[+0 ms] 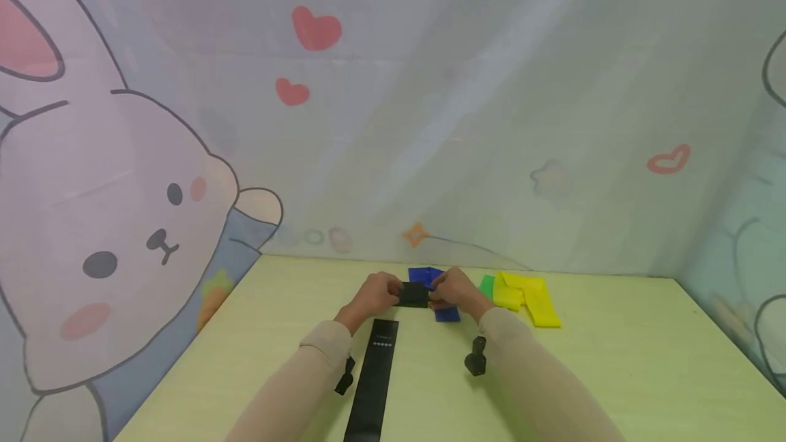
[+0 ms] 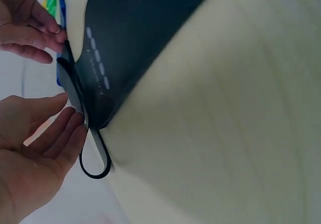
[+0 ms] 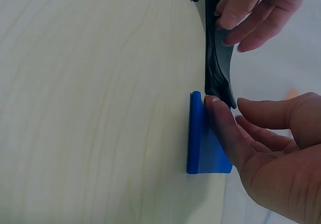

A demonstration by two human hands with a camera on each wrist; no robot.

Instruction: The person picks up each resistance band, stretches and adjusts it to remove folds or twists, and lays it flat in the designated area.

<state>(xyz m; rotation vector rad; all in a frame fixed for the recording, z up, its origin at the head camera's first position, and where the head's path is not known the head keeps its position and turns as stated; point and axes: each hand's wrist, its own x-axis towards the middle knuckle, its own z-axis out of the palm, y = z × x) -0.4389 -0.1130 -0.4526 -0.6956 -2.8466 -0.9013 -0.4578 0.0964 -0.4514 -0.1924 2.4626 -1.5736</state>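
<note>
A folded black resistance band (image 1: 413, 295) lies between the two hands near the back of the table. My left hand (image 1: 378, 294) holds its left end, where the layers bow into a loop in the left wrist view. At the other end, the fingers and thumb of my right hand (image 3: 271, 143) pinch the edge. Beside and partly behind the black band sits a folded blue band (image 3: 208, 143), its far part covered by the right hand in the head view. Closer to the front, another flat black band (image 1: 374, 380) with white print points toward the hands.
To the right of the right hand lie a folded yellow band (image 1: 540, 302) and a green band (image 1: 486, 286) partly under it. A cartoon-printed cloth backdrop (image 1: 467, 121) rises right behind the table's back edge.
</note>
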